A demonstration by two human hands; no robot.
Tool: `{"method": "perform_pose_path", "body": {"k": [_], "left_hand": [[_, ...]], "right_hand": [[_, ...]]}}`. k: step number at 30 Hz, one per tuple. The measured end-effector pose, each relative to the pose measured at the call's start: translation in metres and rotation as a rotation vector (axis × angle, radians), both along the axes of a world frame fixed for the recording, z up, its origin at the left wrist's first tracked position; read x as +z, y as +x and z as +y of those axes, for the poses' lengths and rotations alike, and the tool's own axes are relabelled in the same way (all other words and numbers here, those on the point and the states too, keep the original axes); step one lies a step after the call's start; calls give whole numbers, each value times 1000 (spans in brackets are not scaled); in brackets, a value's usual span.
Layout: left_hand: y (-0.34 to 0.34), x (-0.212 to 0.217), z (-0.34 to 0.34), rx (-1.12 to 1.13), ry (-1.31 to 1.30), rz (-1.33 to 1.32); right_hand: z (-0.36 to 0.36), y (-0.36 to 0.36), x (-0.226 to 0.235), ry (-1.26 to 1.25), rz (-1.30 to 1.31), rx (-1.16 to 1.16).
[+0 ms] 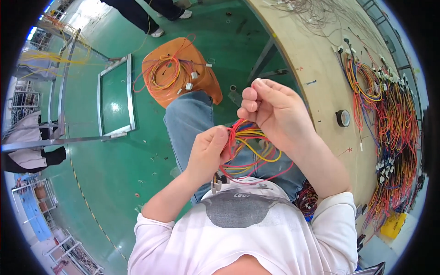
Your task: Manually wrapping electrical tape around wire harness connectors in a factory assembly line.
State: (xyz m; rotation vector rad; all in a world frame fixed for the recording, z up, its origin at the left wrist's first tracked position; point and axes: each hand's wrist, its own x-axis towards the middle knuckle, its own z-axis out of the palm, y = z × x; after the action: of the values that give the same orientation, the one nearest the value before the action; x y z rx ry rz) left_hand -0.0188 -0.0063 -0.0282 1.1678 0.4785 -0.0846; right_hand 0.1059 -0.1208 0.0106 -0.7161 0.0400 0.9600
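Note:
A coiled wire harness (256, 137) of red, yellow and dark wires hangs over my lap. My left hand (208, 151) is closed round one side of the coil, thumb on top. Grey connectors (219, 182) dangle below that hand, against my shirt. Above the coil's right side, my right hand (279, 110) is raised with thumb and forefinger pinched and the other fingers curled. Whatever sits in that pinch is too small to make out. Part of the coil lies hidden behind the right hand.
An orange stool (201, 80) ahead carries another wire coil (167, 73) with white connectors. On the wooden table (321, 98) at right are a roll of black tape (342, 118) and a large heap of harnesses (396, 133). A metal frame (99, 98) stands left; a person's legs (137, 16) show beyond.

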Motion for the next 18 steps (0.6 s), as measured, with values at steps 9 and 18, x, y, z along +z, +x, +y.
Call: {"method": "perform_pose_path", "body": {"k": [9, 18], "left_hand": [[11, 13, 14, -197, -338, 62], [11, -10, -2, -213, 260, -430]], "right_hand": [[-34, 17, 41, -619, -1632, 557], [-16, 9, 32, -44, -354, 85]]}}
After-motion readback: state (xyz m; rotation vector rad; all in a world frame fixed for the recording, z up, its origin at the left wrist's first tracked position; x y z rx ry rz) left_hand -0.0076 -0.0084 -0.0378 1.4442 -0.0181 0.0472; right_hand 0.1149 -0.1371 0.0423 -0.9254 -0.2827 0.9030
